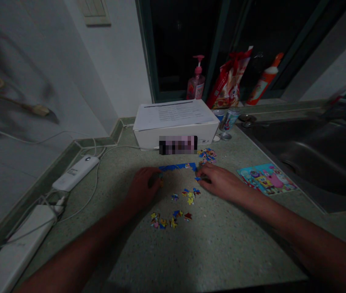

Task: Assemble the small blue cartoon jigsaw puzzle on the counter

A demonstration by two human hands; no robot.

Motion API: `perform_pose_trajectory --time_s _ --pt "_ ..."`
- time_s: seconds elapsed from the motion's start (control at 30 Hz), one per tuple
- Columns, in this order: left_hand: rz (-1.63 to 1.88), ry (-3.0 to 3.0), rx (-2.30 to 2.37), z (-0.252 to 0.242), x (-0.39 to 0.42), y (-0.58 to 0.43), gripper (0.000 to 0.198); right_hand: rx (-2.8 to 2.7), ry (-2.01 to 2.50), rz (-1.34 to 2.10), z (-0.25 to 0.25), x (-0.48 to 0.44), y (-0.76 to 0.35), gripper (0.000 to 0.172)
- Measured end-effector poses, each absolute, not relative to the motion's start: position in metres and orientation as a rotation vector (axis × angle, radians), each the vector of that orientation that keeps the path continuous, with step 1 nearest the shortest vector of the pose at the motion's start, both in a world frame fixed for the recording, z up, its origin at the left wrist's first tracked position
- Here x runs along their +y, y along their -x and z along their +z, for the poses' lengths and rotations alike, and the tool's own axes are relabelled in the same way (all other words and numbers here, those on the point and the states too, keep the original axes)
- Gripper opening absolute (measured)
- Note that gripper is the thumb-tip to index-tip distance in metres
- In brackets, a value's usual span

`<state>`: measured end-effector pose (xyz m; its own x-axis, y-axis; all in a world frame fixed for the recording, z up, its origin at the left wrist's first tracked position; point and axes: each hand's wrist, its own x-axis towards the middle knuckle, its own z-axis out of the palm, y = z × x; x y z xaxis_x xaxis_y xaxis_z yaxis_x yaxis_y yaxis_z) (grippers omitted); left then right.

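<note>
Speckled grey-green countertop [222, 252] carries a long blue strip of joined jigsaw pieces [177, 167] lying crosswise, one end at the half-curled left hand [144, 187], the other at the right hand [218, 181], whether either grasps anything unclear.

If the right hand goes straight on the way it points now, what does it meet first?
Probably the small blue jigsaw piece right at the fingertips of the right hand; the joined blue strip of puzzle pieces lies just beyond. The view is dim, so they may already touch it.
</note>
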<state>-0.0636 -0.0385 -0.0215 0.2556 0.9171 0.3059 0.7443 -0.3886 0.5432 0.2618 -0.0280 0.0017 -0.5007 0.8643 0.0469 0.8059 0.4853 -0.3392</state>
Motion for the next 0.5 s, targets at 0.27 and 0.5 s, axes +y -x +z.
perform_pose_trajectory --time_s 0.27,0.5 --pt "0.886 -2.221 1.526 -0.0257 -0.0382 0.0644 0.029 -2.502 1.417 0.408 0.0032 -0.0291 -0.2615 0.018" --pt "0.865 -2.225 1.531 -0.0234 -0.0383 0.0644 0.030 -2.485 1.462 0.415 0.0047 -0.0309 -0.2591 0.013"
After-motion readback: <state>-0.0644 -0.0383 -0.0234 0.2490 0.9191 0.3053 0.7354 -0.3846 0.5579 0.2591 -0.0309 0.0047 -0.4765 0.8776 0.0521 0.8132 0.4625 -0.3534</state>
